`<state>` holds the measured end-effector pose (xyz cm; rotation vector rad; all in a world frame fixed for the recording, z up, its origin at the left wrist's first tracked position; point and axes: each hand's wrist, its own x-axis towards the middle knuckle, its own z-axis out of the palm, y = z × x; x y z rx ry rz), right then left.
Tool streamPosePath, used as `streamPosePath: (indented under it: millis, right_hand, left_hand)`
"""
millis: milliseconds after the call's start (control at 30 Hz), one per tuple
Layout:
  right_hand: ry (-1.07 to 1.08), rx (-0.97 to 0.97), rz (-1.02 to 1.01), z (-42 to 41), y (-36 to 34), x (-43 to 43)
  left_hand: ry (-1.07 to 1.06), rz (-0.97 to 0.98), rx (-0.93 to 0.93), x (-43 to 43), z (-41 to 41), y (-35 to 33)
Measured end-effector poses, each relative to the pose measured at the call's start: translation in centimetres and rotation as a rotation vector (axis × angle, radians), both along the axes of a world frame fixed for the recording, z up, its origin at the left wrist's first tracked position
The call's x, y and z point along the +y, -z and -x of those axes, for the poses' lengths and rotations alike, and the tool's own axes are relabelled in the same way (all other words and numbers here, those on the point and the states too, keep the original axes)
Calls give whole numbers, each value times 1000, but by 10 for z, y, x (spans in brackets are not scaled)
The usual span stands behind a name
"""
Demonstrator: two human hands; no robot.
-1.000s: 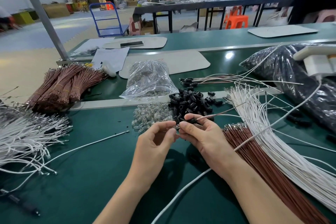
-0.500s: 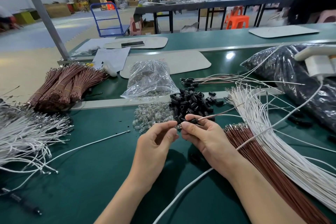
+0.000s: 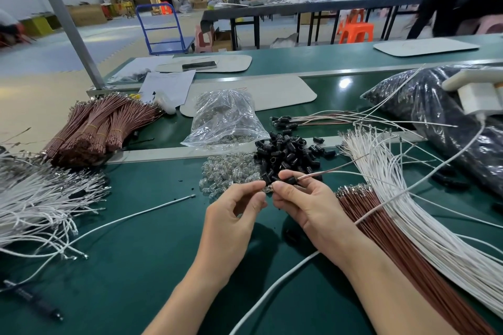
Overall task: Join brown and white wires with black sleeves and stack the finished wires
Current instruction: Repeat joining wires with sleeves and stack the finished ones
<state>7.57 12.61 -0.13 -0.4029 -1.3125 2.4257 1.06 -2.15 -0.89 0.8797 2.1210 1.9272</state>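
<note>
**Green tabletop [image 3: 141, 266], seen from the worker's head.** Right of frame: a fan of loose white wires [image 3: 424, 226] beside a sheaf of brown wires [image 3: 386, 247]. Upper centre: finished wires [image 3: 321, 120], already sleeved, lie together beyond the metal strip [image 3: 163, 153]. Centre: a heap of loose black sleeves [image 3: 285, 152], with a pile of clear bulbs [image 3: 228, 174] touching it on the left.

**Lower centre.** The left hand [image 3: 231, 220] and right hand [image 3: 307, 207] meet at the fingertips just in front of the heap.
- **Right grip:** thumb and forefinger are closed on one black sleeve [image 3: 290, 180]. A held brown wire [image 3: 326, 171] runs from it toward the upper right, lifted off the tabletop.
- **Left grip:** thumb and forefinger pinch a small glinting part [image 3: 268, 188] at the sleeve's near mouth. It is too small to identify.
- **Position:** the sleeve lies inside the right grip and just beside the left.

**Change over the last second.** Almost none: both hands keep the same place and the same pinch, and the held brown wire keeps its angle. By this reading the joint is still being seated in the sleeve, and this wire is not yet ready for the stack.
</note>
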Motion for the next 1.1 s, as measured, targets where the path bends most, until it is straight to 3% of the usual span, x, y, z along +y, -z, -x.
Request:
streamPosePath:
  millis: [633,1100]
  right_hand:
    - [-31,17,-80,-2,1,0]
    - [-48,18,-130,-1,4,-2]
  left_hand:
    - [-1,-2,64,0,-1,0]
    - [-2,-46,-19,3,-1,1]
